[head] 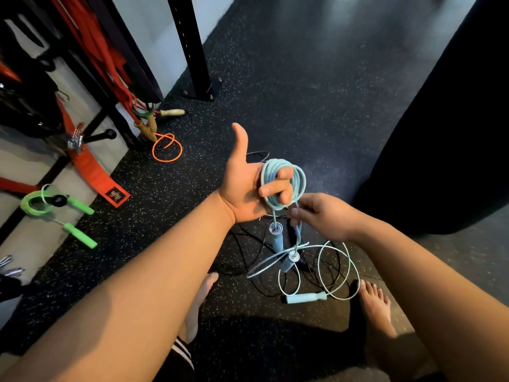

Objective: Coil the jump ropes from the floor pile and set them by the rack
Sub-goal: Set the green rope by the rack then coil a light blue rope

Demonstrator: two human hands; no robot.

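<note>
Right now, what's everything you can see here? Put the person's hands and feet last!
light blue plastic jump rope: one, pale blue, coiled round left fingers, handles dangling
second light blue jump rope: one, loose on speckled black rubber floor
black ropes: count unclear, tangled beneath the hands
bright green jump rope: one, coiled, far left
orange cord with wooden handles: one, beside black metal rack post
red fabric straps: several, hanging upper left
bare feet: two, bottom
left hand: one, holds the coil
right hand: one, pinches the blue strand
</note>
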